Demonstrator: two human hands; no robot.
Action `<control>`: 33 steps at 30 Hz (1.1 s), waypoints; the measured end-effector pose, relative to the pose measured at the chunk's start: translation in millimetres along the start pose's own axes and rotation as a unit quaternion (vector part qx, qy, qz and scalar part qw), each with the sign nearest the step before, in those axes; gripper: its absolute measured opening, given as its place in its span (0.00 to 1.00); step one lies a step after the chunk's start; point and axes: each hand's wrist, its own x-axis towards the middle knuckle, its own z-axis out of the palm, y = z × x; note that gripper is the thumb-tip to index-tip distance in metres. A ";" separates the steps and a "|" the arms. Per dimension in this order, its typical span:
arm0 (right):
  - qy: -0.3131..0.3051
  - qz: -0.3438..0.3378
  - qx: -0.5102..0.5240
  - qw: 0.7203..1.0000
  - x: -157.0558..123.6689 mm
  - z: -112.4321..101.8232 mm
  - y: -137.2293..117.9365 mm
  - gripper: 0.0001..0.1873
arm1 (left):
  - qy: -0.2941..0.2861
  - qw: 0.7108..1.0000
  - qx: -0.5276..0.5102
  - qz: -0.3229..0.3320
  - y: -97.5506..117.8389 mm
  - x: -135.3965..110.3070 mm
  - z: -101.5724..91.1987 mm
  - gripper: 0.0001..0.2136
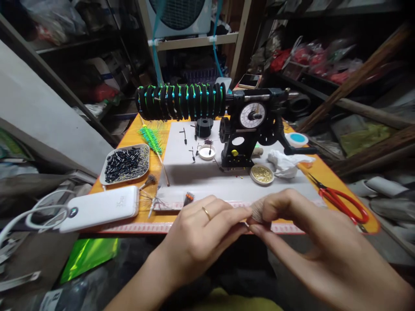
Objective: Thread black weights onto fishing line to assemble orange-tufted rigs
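My left hand (201, 229), with a gold ring on one finger, has its fingers pressed together at the front edge of the table. Its fingertips meet those of my right hand (301, 233), which pinches with thumb and index finger. Beige tape (258, 210) wraps a right fingertip. Anything between the fingertips is too small or hidden to make out. Beyond the hands stands a black hand-cranked winding machine (238, 138) with a dial. Black rings wound with green and blue thread (181, 101) fill its shaft. A dish of gold beads (262, 174) sits just past my right hand.
At left are a tray of black pieces (126, 166), a white power bank (100, 208) with a cable, and a green bristly stick (151, 140). Red-handled scissors (343, 203) and crumpled tissue (288, 163) lie at right. A black crank handle (301, 150) juts rightward.
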 end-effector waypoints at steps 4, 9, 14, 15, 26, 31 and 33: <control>-0.024 0.049 0.065 0.996 7.7 5.5 -0.8 0.07 | -0.011 0.997 0.074 0.010 -0.8 -0.2 -9.6 0.04; -0.083 0.158 0.236 0.955 2.7 18.0 10.2 0.06 | -0.105 0.981 0.161 0.032 -9.5 -4.8 -21.0 0.07; -0.119 0.233 0.432 0.863 -8.9 18.7 17.7 0.11 | -0.086 0.979 0.160 0.093 -16.8 1.2 -31.2 0.10; -0.125 0.244 0.456 0.847 -10.7 17.5 17.8 0.12 | -0.084 0.977 0.165 0.110 -18.7 4.7 -33.1 0.12; -0.127 0.282 0.565 0.765 -20.5 23.8 25.5 0.24 | -0.158 0.938 0.165 0.261 -29.4 46.6 -46.0 0.07; -0.152 0.271 0.609 0.730 -21.0 24.7 25.1 0.26 | -0.196 0.923 0.169 0.285 -32.0 56.6 -50.6 0.09; -0.147 0.264 0.607 0.735 -20.6 23.7 24.5 0.26 | -0.199 0.923 0.163 0.287 -35.9 59.7 -52.9 0.10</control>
